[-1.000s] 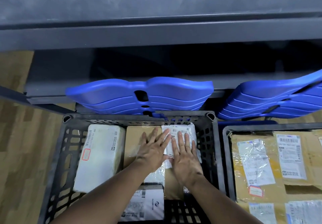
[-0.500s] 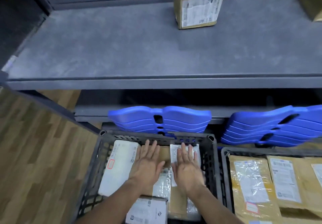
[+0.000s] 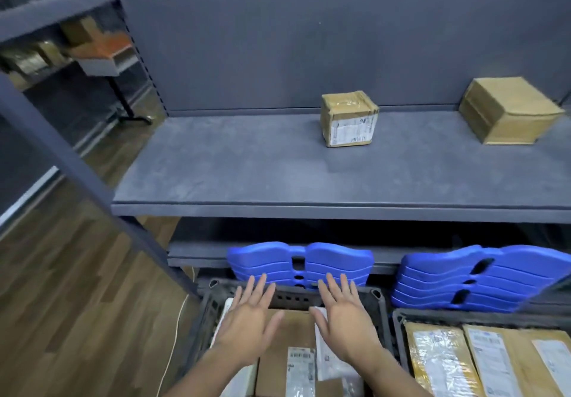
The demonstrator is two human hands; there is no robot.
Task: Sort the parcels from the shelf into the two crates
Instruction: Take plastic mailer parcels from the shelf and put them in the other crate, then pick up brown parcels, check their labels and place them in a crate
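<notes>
Both hands empty right now: left hand and right hand flat, fingers spread, hovering over the crate with a brown parcel under my palms. The second crate is just off my right hand. Next target is probably the small box, way up past my fingertips at the back of the shelf, with the bigger box further right. Reaching up, I could catch my knuckles on the shelf's front lip or knock the blue lids propped just beyond my fingers. That glossy tape might slip in a one-handed grab.
</notes>
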